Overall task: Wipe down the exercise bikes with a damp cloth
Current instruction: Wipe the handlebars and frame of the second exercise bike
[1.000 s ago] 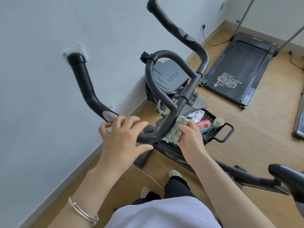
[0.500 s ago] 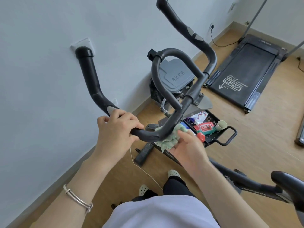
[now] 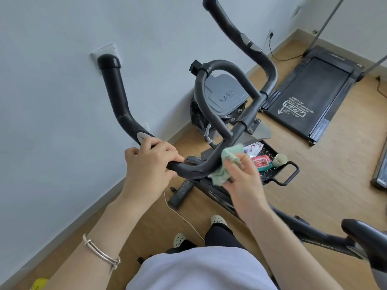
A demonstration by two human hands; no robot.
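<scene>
A black exercise bike's handlebar (image 3: pixel 117 101) curves up in front of me, with an inner loop bar (image 3: pixel 222 65) and a right horn (image 3: pixel 234 32). My left hand (image 3: pixel 146 164) grips the lower left bend of the handlebar. My right hand (image 3: pixel 245 181) holds a crumpled light green cloth (image 3: pixel 226 164) and presses it against the bar where the loop meets the lower bend. The black saddle (image 3: pixel 364 233) shows at the lower right.
A black tray (image 3: pixel 278 174) with a handle sits on the wooden floor, holding a red wipes pack (image 3: pixel 261 162) and a paper cup (image 3: pixel 279 160). A grey-lidded bin (image 3: pixel 226 97) stands by the white wall. A treadmill (image 3: pixel 314 95) lies at the right. A white cord (image 3: pixel 180 216) runs across the floor.
My left hand went from resting loosely over the bar to gripping it. My right hand slid the cloth along the lower bend and back up toward the loop junction.
</scene>
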